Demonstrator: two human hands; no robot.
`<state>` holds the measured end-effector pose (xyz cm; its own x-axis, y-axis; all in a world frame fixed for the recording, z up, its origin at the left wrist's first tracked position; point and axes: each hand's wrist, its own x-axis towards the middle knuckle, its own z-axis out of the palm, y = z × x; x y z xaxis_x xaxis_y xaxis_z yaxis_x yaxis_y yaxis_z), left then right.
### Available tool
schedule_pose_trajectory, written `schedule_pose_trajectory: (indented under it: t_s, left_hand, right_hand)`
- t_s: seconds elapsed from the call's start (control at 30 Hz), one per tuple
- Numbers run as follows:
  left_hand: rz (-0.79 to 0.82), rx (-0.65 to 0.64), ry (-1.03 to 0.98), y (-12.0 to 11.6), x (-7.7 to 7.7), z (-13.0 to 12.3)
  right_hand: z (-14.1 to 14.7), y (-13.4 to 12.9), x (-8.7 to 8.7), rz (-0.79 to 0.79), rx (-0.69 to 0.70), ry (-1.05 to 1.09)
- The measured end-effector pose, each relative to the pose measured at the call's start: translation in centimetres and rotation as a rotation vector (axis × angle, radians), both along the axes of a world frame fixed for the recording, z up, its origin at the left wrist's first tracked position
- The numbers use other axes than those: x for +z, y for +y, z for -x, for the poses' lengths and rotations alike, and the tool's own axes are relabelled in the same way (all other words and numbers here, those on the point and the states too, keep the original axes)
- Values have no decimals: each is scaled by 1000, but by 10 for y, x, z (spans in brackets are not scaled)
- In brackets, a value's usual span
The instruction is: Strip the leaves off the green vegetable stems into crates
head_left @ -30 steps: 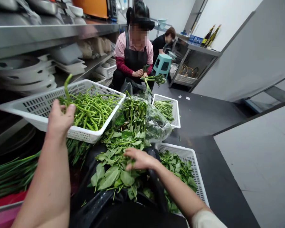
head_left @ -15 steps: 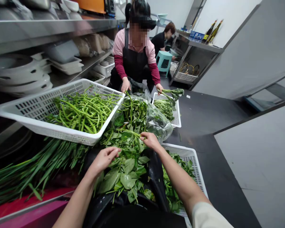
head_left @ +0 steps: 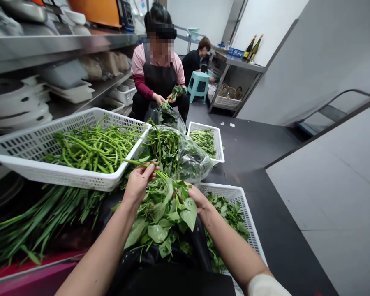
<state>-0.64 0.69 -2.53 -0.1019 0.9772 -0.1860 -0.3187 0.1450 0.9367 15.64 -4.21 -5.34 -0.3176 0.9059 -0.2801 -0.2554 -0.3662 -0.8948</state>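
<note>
At the far left, a white slotted plastic basket (head_left: 80,179) carries a loose pile of long, bare green stems (head_left: 95,148), heaped toward its right edge; its left end shows bare plastic. Under its front edge spread long, narrow dark-green blades (head_left: 55,213), lying apart from the work. Just off the basket's front right corner, the left hand (head_left: 138,181) pinches a slim green leafy stalk (head_left: 162,174) between thumb and fingers. The stalk slants down to the right, its broad leaves still on, so this piece looks unfinished. Beneath it, a large heap of leafy greens (head_left: 157,234) lies on black plastic sheeting (head_left: 148,259), and more fills the clear plastic bag (head_left: 194,164) behind; I judge that a good deal is left. The right hand (head_left: 197,197) is at the stalk's leafy end, but leaves cover its fingers, so I cannot tell how firmly it closes. Farther back, a smaller white basket (head_left: 221,150) on the floor holds cut-looking green stalks. Nearest the right, another white basket (head_left: 248,211) has plucked-looking green leaves (head_left: 231,213) along its length. Judging by both fuller baskets, the sorting seems well under way.
</note>
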Motion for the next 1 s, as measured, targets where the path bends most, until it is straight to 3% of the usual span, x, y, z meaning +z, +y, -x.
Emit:
schedule_pose_trajectory:
  t_s: [0.1,0.27,0.37,0.47,0.57,0.67,0.73,0.83,0.9,1.0]
  left_hand:
    - [-58,24,85,-8,8,2]
    - [-138,105,172,-16,19,4]
    - [-150,142,164,-17,18,7]
    - [-68,147,85,-16,11,9]
    - [126,96,-48,-14,-1,9]
    - [230,44,-148,-14,-11,5]
    - [212,59,-130,-17,-13,-2]
    - [53,112,34,-29,-5,-14]
    - [-124,142,162,-38,4,-17]
    - [-231,189,284,-45,18,-11]
  right_hand:
    - [3,-4,1,-17,-26,-73]
    - [4,-5,-8,-398,7,-436]
    - [7,-5,-14,-546,0,-564]
    - [14,-13,-11,-732,-177,-642]
    - [17,-30,-3,-1029,-413,-779]
    - [12,-43,0,-1239,-458,-865]
    - [6,-43,-6,-1150,-489,-854]
    - [-4,-24,-24,-616,-582,-708]
    - [-11,-5,-40,-342,-586,-612]
    - [-21,15,-56,-251,-512,-550]
